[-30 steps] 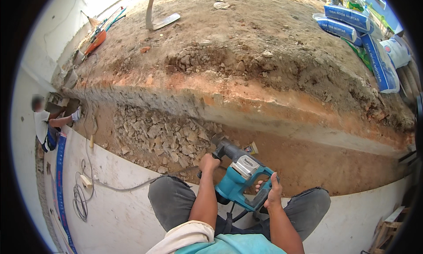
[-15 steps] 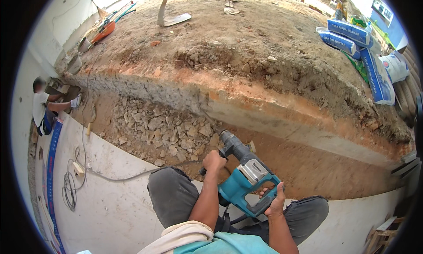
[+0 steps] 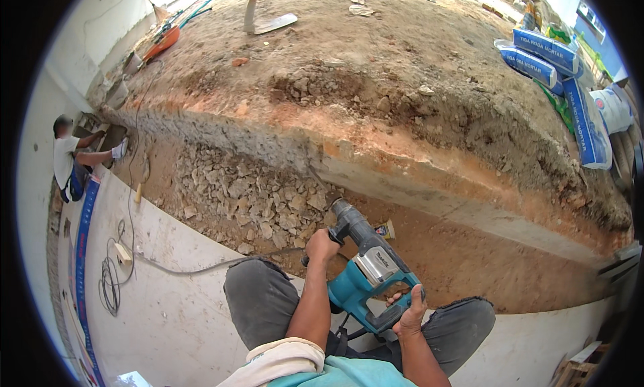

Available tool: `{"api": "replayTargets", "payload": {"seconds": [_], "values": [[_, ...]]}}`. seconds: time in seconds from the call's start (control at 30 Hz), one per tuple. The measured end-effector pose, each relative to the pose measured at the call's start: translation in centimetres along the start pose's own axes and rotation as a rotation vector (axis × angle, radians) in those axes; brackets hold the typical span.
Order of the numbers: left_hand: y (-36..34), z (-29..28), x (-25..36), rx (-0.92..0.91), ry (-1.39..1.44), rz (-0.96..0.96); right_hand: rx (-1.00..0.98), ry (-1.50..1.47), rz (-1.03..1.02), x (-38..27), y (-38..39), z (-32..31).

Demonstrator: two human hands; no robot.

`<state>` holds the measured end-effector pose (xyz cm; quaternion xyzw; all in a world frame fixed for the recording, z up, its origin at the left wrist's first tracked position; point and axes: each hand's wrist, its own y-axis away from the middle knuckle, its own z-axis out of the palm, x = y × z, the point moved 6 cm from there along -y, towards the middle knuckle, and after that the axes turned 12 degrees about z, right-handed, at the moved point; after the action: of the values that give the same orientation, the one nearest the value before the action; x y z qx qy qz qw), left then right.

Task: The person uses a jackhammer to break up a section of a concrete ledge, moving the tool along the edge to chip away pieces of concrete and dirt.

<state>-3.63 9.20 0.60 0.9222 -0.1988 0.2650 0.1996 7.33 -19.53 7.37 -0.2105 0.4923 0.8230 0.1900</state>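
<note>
A: Where is the drill (image 3: 376,269) held, and how?
B: It is held slantwise in front of the wearer, low and near the middle. Its side handle (image 3: 305,260) is wrapped by the left hand (image 3: 323,245), and its rear handle (image 3: 396,313) is grasped by the right hand (image 3: 410,313). Both hands are closed; neither is seen spread.
A: Which way is its long axis turned?
B: From the right hand it is run forward and leftward to the bit (image 3: 322,180), which is aimed at the concrete wall (image 3: 376,176), about where the chipped face is met by the smooth one. Whether the wall is touched by the tip cannot be told.
A: Which hand is placed nearer the bit?
B: The left, as it is set beside the drill's front part, while the back is held by the right. Rubble (image 3: 258,199) is heaped just left of the bit, along the wall's foot.
</note>
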Motion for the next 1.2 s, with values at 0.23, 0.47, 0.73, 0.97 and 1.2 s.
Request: {"api": "replayTargets", "payload": {"seconds": [0.23,0.47,0.73,0.97,1.2], "values": [[-0.5,1.3,-1.4,-0.057,0.084,-0.011,-0.007,0.052,-0.062,-0.1,0.5,0.2],[-2.7,2.5,-2.7,-0.031,0.073,-0.065,-0.023,0.153,-0.111,-1.8,-0.6,2.2],[-2.9,-0.1,-4.5,-0.041,0.046,-0.092,-0.076,0.212,-0.090,-0.1,-0.8,5.7],[0.7,1.3,-4.2,-0.066,0.078,-0.146,-0.030,0.123,-0.069,0.3,1.9,2.3],[1.6,1.1,0.3,-0.106,0.026,-0.055,-0.028,0.053,-0.061,-0.2,2.0,-0.4]]}}
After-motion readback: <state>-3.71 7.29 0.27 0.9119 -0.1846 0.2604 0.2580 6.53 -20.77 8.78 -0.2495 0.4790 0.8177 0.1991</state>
